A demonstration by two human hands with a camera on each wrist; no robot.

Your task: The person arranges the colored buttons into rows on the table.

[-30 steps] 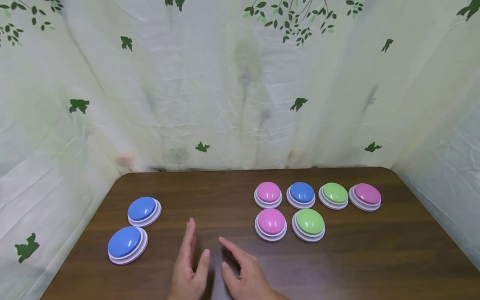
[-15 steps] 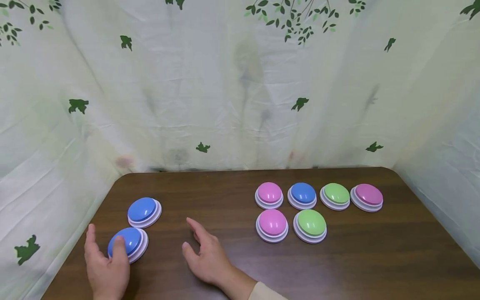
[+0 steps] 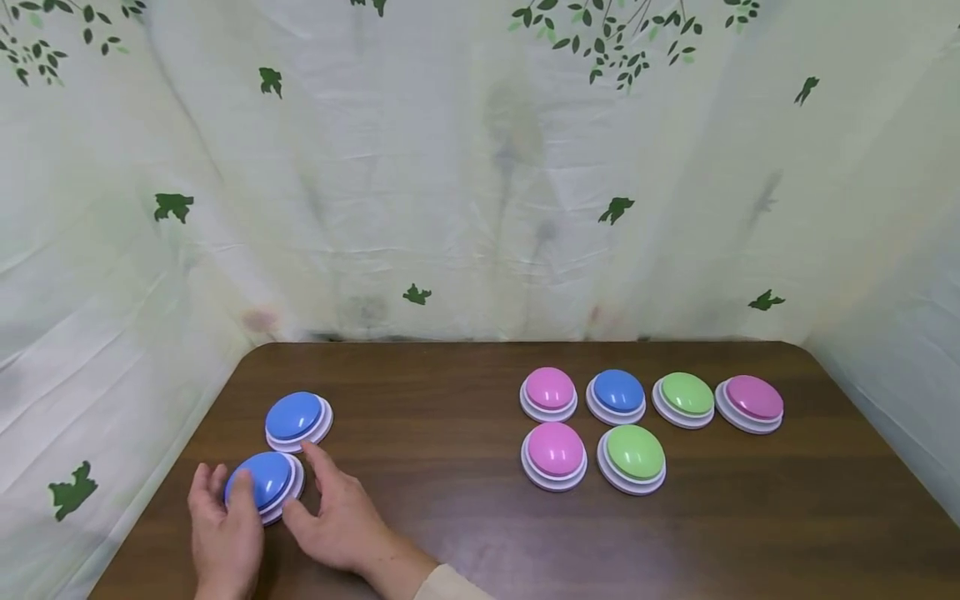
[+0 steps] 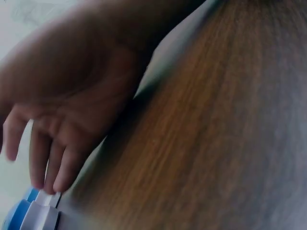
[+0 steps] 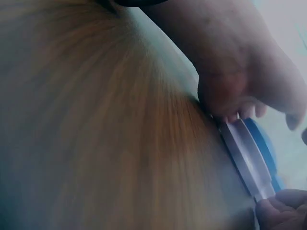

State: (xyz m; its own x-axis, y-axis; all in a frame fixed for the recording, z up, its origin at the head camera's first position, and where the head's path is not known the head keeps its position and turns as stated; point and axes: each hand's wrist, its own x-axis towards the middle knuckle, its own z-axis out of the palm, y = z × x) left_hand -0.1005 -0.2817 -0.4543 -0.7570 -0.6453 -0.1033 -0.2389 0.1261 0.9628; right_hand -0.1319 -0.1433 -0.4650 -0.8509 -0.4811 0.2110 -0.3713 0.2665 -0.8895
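Left hand (image 3: 227,535) and right hand (image 3: 339,518) flank the nearer blue button (image 3: 271,477), lower left of the head view, thumbs spread from fingers; contact hard to tell, wrist views blurry. Second blue button (image 3: 292,415) just above it on brown table (image 3: 600,550); lower-row pink button (image 3: 555,450) and green button (image 3: 635,452) sit right of centre.

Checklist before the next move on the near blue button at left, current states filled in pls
1. Near blue button flanked: ok; left hand on its left, right hand on its right.
2. Firm grip on it: cannot tell; pressure doesn't show.
3. Gap to far blue button: not ok; none visible in the head view.
4. Right index finger clear of far blue button: cannot tell; its tip appears right at the base edge.
5. Pink front-row button clear of both hands: ok, well to the right.
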